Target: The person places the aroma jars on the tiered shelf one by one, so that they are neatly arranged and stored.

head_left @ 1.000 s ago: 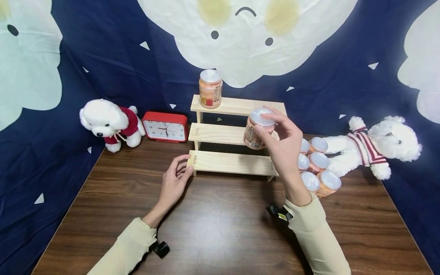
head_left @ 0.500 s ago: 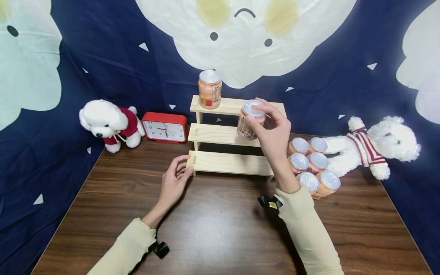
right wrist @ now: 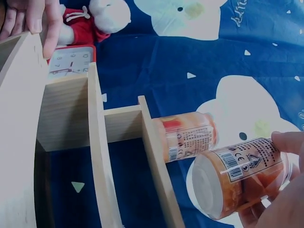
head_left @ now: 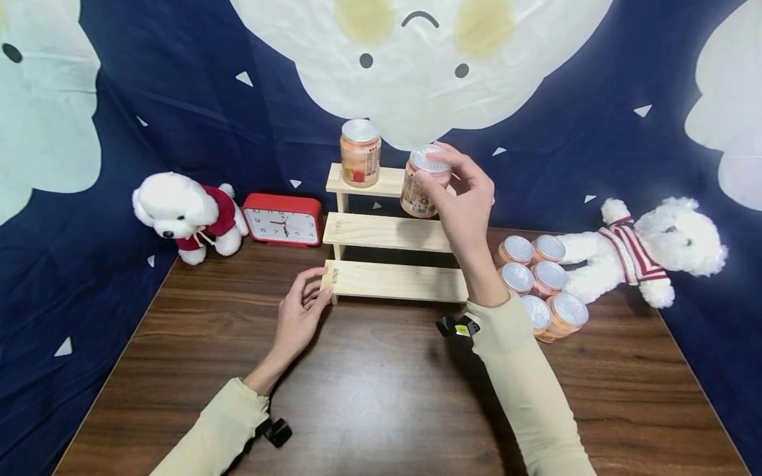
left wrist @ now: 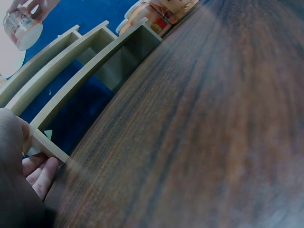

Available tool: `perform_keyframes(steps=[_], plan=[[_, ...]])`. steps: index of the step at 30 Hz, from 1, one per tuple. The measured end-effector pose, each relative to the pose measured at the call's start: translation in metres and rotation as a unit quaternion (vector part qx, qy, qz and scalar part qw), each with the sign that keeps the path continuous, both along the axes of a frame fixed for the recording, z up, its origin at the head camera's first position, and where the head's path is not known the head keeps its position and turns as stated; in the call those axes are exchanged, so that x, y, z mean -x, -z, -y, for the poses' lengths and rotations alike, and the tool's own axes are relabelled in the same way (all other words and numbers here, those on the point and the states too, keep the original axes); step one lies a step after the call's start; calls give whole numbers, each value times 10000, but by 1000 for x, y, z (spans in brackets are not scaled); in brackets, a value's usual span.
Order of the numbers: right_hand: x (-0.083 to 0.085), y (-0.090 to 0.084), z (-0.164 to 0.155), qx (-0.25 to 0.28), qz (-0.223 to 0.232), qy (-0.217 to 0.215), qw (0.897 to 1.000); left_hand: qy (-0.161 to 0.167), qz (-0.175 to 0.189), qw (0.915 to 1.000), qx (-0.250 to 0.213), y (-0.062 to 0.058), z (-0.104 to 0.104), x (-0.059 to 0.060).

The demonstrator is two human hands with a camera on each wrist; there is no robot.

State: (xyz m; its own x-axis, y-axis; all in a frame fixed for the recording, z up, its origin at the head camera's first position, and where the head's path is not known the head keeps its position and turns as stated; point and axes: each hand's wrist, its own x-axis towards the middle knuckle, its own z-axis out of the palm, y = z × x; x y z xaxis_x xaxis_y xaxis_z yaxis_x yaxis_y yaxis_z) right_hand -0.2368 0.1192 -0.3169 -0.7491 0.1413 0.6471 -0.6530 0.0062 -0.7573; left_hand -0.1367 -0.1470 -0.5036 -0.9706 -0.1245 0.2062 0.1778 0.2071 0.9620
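Note:
My right hand [head_left: 467, 208] grips a jar with a clear ribbed lid and orange contents [head_left: 417, 192] near its top. That jar is held up in front of the top tier of a three-tier wooden shelf [head_left: 393, 281]. In the right wrist view the held jar's base [right wrist: 207, 184] is apart from the top board. A similar jar [head_left: 360, 158] stands upright at the top tier's left end. My left hand [head_left: 297, 317] holds the left end of the bottom tier, and in the left wrist view its fingers [left wrist: 45, 178] curl round the board's end.
Several more jars [head_left: 550, 274] stand grouped on the table right of the shelf. Beside them lies a white plush toy in a striped top [head_left: 634, 258]. A red clock [head_left: 282, 221] and a white plush dog [head_left: 184, 211] stand to the left. A blue cloth [head_left: 196, 99] hangs behind.
My right hand has carried the jar up and to the left, from in front of the middle tier to the top tier's height. The left hand has stayed on the shelf's end.

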Motion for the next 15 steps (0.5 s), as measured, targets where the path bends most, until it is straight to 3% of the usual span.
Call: perform_keyframes(steps=[4,15], plan=[[9,2,4,109,134,-10,9999,9,198,9998,-80,-3,-1,0],[26,11,11,94,442,4,9990,-1,258,9996,-74,-5,-1,0]])
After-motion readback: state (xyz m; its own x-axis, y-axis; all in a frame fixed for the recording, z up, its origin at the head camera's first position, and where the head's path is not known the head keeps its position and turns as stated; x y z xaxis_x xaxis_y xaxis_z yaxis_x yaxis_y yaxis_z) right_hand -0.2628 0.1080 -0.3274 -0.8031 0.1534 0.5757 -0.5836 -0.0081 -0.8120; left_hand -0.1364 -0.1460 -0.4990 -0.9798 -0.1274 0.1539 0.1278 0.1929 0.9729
